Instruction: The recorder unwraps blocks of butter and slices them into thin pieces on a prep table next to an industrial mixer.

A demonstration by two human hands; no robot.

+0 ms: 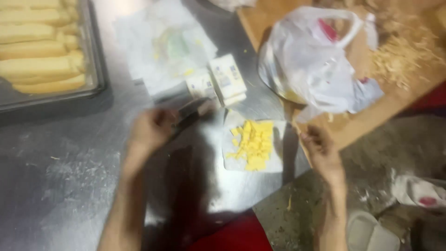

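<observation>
My left hand (pixel 149 131) is closed around a dark, blurred tool, perhaps a knife (pixel 191 111), over the metal table (pixel 60 176). My right hand (pixel 319 148) hangs at the table's right edge with its fingers curled; whether it holds anything is unclear. Between the hands lies a heap of small yellow cut pieces (pixel 253 143) on a pale wrapper (pixel 232 158). Just behind the heap lie two pale wrapped blocks (pixel 222 82).
A metal tray (pixel 95 56) of long pale dough sticks sits at the back left. Crumpled white paper (pixel 162 44) lies at the back centre. A white plastic bag (pixel 316 60) rests on a wooden board (pixel 395 93) with shavings. Pale sandals (pixel 371 232) stand on the floor.
</observation>
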